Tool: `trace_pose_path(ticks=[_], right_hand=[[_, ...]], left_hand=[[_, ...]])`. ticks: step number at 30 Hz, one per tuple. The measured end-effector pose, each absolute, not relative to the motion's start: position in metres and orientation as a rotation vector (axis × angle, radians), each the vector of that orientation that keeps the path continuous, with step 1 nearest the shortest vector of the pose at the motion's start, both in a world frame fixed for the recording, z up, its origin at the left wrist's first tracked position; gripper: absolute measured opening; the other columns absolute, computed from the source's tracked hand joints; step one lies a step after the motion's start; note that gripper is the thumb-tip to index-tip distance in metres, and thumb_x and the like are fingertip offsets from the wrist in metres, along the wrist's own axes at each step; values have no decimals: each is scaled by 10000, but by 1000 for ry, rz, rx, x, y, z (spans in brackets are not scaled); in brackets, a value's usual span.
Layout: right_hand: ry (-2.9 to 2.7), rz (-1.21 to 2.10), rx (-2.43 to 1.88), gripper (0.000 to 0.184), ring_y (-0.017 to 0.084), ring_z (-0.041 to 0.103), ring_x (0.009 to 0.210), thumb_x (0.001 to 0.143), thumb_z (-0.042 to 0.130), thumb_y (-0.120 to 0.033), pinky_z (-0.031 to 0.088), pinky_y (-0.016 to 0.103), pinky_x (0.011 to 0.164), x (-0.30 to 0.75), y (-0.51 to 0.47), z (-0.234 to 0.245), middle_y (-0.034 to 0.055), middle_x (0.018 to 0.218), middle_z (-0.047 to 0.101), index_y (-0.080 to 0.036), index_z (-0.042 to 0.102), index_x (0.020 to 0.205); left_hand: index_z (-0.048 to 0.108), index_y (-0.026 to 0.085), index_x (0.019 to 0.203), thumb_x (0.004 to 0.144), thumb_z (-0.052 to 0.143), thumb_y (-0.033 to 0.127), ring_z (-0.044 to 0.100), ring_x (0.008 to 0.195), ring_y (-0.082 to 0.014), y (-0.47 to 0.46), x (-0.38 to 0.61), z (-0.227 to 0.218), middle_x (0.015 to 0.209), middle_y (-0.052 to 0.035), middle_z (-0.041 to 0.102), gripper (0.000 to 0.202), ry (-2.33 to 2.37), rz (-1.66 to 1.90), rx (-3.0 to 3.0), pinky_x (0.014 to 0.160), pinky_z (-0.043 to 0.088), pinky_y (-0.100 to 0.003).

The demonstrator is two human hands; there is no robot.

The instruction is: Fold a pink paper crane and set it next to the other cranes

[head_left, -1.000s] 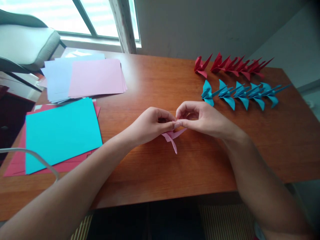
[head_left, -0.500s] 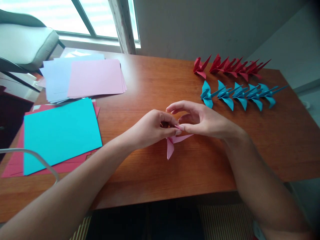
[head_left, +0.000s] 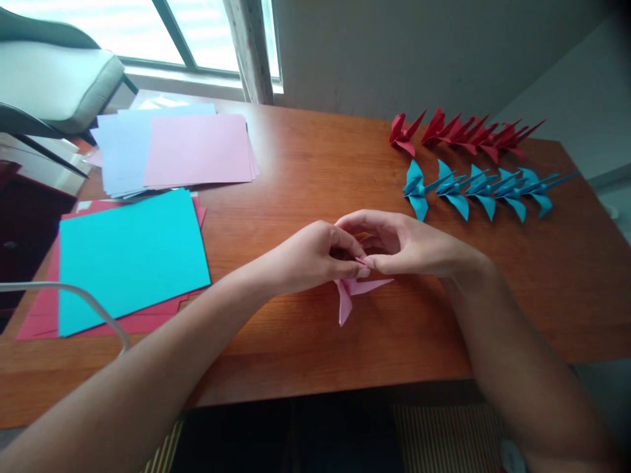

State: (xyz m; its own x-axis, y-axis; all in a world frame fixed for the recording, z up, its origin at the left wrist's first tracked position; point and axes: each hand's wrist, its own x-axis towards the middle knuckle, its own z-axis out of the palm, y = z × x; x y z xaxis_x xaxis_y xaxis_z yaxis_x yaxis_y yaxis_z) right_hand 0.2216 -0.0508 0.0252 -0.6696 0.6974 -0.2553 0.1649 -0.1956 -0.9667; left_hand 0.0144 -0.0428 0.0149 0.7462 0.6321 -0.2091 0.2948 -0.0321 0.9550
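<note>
over the brown wooden tabletop, nearer its front edge, my left hand pinches a folded pink paper figure; my right hand, loosely curved, thumbs its tip, though whether it grips i cannot tell.

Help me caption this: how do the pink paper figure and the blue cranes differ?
The pink figure is in the hands; the blue cranes sit untouched on the table. The pink figure is single; the blue cranes number five, lined up. Both are folded paper with pointed tips.
</note>
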Motion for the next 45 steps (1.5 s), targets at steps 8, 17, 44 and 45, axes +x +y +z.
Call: trace_pose_path(ticks=[8,17,44,45], right_hand=[[-1743,1899,-976,617,209,669,1181,747,809,-204,590,335,981,223,-52,26,44,1277,669,-272,583,1317],[-1784,1824,-952,704,220,625,1239,758,805,-229,580,339,992,226,-53,27,53,1352,615,-300,533,1403],[-1673,818,-1297,164,220,639,938,853,745,-412,560,389,851,202,-53,14,36,955,687,-259,685,847],[-1674,792,-1287,162,219,639,939,858,744,-411,559,389,852,202,-53,14,39,957,688,-258,693,845]], left_hand=[[804,169,838,824,734,287,631,677,-143,-43,14,17,719,-15,720,138,721,318,1672,608,457,-228],[808,181,799,816,743,259,663,710,-155,-44,13,17,752,-32,754,102,711,326,1730,644,482,-236],[800,123,939,792,789,503,744,868,-244,-46,20,18,898,-102,794,408,990,918,1317,798,588,-334],[801,123,938,799,785,497,741,871,-242,-46,20,18,907,-102,795,399,992,925,1348,794,581,-324]])
